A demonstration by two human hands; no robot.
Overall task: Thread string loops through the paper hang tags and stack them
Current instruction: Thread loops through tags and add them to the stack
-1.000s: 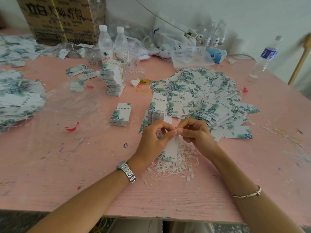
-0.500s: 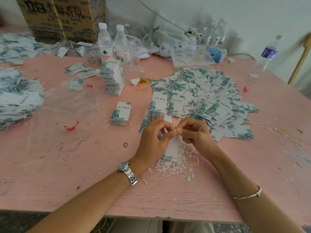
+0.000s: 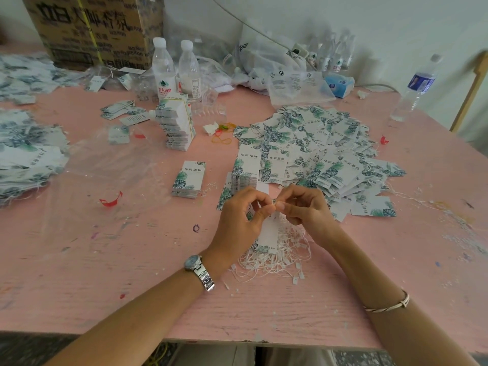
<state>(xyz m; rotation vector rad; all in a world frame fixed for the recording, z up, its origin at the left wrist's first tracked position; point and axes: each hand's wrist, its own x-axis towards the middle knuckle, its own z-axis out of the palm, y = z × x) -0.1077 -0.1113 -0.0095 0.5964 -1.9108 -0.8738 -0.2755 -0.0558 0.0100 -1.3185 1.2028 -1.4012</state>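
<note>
Pink table (image 3: pixel 79 260); white tags (image 3: pixel 317 143) with green leaf print; white strings (image 3: pixel 277 260); brown box (image 3: pixel 92 27).

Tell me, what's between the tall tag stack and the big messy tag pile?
In the head view, coloured rubber bands and a white scrap lie between the stack and the pile.

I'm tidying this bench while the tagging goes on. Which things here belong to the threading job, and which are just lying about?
Job: left hand and right hand, both pinching the top of the hang tag; string loops beneath; loose tags behind; small tag stack.
Lying about: water bottles, cardboard box, rubber bands, tissue pack, red scrap.
</note>
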